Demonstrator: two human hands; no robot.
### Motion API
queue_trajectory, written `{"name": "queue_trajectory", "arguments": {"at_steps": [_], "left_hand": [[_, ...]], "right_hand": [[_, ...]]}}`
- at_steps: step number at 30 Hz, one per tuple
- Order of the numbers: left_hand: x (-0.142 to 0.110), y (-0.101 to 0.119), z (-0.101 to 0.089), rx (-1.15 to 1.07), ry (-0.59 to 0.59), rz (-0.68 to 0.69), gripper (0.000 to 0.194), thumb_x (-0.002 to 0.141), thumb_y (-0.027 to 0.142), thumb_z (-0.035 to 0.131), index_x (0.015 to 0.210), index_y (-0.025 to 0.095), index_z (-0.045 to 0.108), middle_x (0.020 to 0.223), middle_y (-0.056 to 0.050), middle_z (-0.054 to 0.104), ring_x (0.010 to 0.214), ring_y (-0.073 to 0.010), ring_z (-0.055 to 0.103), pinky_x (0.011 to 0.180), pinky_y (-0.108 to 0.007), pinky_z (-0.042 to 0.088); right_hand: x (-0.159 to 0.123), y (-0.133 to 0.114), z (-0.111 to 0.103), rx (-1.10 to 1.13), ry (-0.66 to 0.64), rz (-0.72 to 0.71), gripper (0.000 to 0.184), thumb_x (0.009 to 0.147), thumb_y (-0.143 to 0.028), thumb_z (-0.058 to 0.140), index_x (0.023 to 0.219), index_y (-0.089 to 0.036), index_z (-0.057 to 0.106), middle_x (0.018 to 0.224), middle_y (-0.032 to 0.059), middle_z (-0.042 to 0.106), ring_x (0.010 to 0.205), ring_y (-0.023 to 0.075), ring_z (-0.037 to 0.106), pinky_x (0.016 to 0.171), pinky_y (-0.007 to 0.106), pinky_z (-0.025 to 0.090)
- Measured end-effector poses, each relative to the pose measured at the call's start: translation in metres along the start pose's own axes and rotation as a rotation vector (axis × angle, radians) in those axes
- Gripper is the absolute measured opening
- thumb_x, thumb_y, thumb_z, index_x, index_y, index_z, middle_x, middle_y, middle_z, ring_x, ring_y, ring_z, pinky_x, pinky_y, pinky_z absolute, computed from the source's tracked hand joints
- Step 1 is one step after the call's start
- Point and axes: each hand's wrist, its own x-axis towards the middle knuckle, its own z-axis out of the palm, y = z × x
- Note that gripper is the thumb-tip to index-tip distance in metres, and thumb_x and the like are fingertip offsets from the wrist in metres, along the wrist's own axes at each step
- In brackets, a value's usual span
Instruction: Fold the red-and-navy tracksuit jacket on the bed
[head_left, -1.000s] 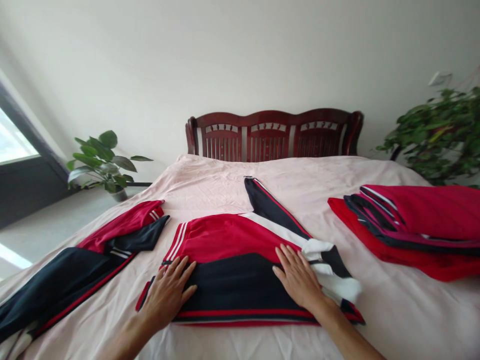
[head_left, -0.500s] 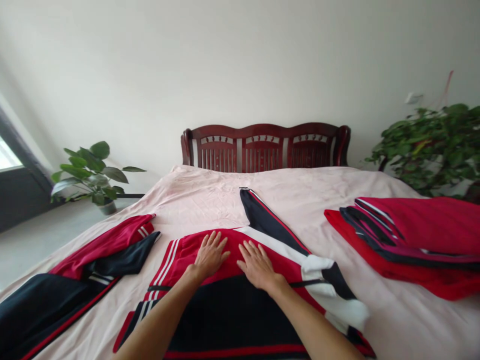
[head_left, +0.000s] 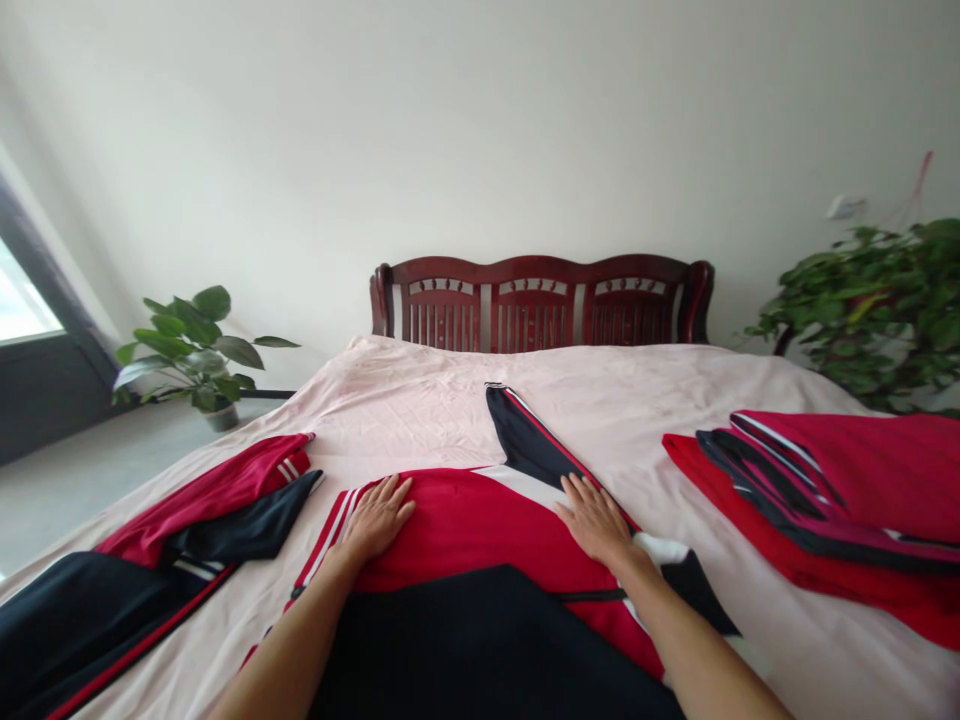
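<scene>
A red, black and white track jacket [head_left: 472, 525] lies flat on the pink bed sheet [head_left: 420, 395] in front of me. My left hand [head_left: 379, 515] rests flat, fingers stretched out, on the red part near its left edge with the white stripes. My right hand [head_left: 596, 520] lies flat with fingers apart on the right side, where the red meets the white band. One black sleeve [head_left: 525, 430] with red trim points away toward the headboard.
Another red and black garment [head_left: 157, 545] lies spread at the left of the bed. A folded pile of red and black clothes [head_left: 832, 490] sits at the right. Beyond are a dark wooden headboard [head_left: 540, 300], a potted plant [head_left: 195, 350] left and a leafy plant [head_left: 870, 300] right.
Both hands went from the jacket's lower black part up to the middle of the red part, then slid apart to its left and right sides. The view shifted forward.
</scene>
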Motion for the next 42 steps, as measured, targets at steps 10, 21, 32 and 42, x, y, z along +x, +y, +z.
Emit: {"name": "queue_trajectory", "arguments": {"at_steps": [10,21,32,42], "left_hand": [[0.0,0.002,0.005,0.01,0.061,-0.08,0.054,0.099,0.039,0.036,0.149,0.021,0.043,0.157,-0.01,0.041,0.144,-0.0261,0.039,0.118,-0.042,0.031],[-0.003,0.011,0.002,0.035,0.077,-0.137,0.053,0.099,0.038,0.036,0.148,0.022,0.045,0.156,-0.01,0.043,0.147,-0.0269,0.033,0.12,-0.044,0.023],[-0.003,0.008,-0.002,0.051,0.036,-0.15,0.056,0.098,0.045,0.035,0.15,0.024,0.041,0.158,-0.01,0.04,0.147,-0.0286,0.032,0.118,-0.054,0.022],[-0.002,0.007,0.002,0.063,0.044,-0.155,0.055,0.098,0.044,0.035,0.15,0.026,0.041,0.158,-0.01,0.039,0.147,-0.028,0.033,0.118,-0.054,0.021]], "right_hand": [[-0.002,0.001,0.007,-0.072,0.099,0.06,0.059,0.099,-0.041,0.032,0.151,-0.015,0.039,0.157,0.0098,0.037,0.146,0.0253,0.031,0.118,0.044,0.024],[-0.002,-0.002,0.004,-0.096,0.063,0.147,0.061,0.099,-0.04,0.031,0.152,-0.011,0.036,0.159,0.0147,0.032,0.146,0.0275,0.032,0.115,0.049,0.027],[0.0,0.002,0.005,-0.059,0.034,0.178,0.06,0.099,-0.04,0.027,0.153,-0.013,0.036,0.16,0.0126,0.031,0.147,0.0282,0.029,0.114,0.049,0.027],[0.01,0.009,0.002,-0.022,-0.054,0.213,0.062,0.101,-0.045,0.027,0.155,-0.016,0.029,0.163,0.0087,0.025,0.148,0.0274,0.024,0.116,0.05,0.024]]}}
